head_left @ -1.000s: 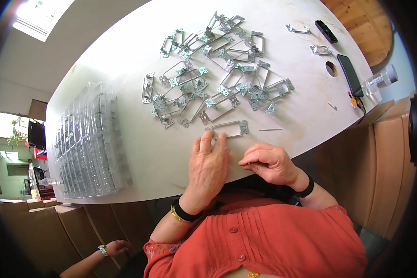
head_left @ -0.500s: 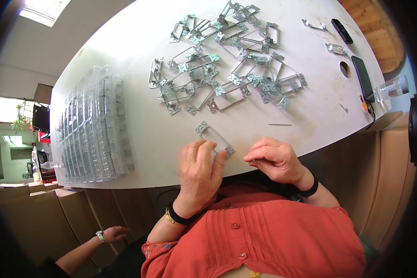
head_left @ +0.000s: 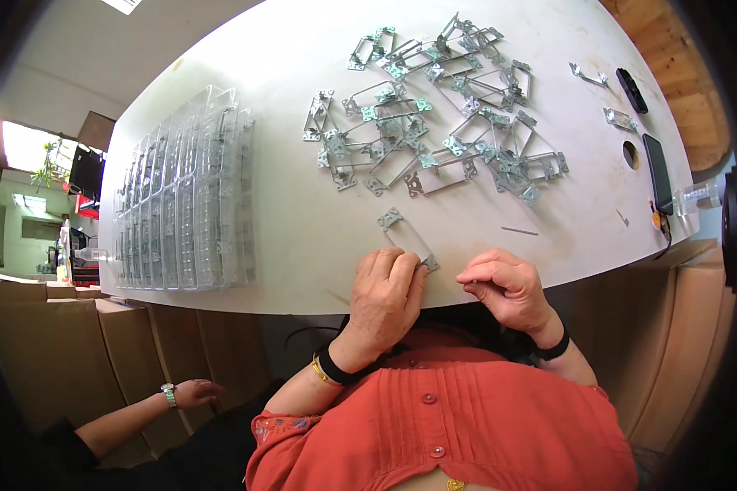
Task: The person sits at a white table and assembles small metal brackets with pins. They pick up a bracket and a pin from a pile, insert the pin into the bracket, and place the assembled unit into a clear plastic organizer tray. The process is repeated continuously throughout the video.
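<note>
My left hand is closed at the near end of a metal bracket, its thumb and forefinger pinching at the bracket's corner. This bracket, two pierced end plates joined by thin bars, lies slanted on the white table. To the right, my right hand is held in a pinch near the table's front edge. A tiny dark tip shows at its fingertips, too small to name. Beyond both hands spreads a loose heap of similar metal brackets. A thin metal rod lies just past my right hand.
Stacked clear plastic trays with compartments stand on the left of the table. At the right are a phone, a black oblong object, a table hole and a clear bottle. Another person's hand shows at lower left, beside cardboard boxes.
My left thumb and forefinger have come together at the bracket's near corner. My right hand keeps its pinch. The whole view has shifted, so the table's things appear farther right.
</note>
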Available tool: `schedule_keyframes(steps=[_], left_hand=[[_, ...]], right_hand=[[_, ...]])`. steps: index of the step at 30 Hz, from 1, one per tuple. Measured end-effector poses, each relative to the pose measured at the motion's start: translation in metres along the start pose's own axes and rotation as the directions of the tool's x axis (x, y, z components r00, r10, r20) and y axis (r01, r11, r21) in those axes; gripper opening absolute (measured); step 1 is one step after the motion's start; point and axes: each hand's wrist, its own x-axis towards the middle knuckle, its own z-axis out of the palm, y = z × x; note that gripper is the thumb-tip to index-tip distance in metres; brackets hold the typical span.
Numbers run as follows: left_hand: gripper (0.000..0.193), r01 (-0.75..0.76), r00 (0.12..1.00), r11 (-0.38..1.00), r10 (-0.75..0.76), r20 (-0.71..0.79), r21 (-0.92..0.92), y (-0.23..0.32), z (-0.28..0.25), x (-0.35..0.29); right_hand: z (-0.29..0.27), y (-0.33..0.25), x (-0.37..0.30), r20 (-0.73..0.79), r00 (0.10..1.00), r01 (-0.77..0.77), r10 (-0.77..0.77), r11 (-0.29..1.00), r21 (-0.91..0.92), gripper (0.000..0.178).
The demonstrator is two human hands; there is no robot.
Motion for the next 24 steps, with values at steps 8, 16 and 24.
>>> schedule_keyframes(steps=[8, 16, 24], left_hand=[[0.017, 0.007, 0.999, 1.0, -0.008, -0.035, -0.022, -0.007, -0.007, -0.008], [0.023, 0.051, 0.996, 0.998, -0.049, -0.08, 0.024, -0.024, -0.023, -0.022], [0.045, -0.031, 0.993, 0.997, 0.039, -0.11, 0.071, -0.027, -0.022, -0.034]], right_hand=[[0.001, -0.003, -0.001, -0.012, 1.0, 0.009, -0.01, 0.998, -0.059, 0.023], [0.006, -0.003, 0.001, -0.035, 0.999, 0.024, -0.028, 0.993, -0.116, 0.018], [0.011, -0.003, 0.0, -0.061, 0.998, 0.009, -0.019, 0.987, -0.158, 0.017]])
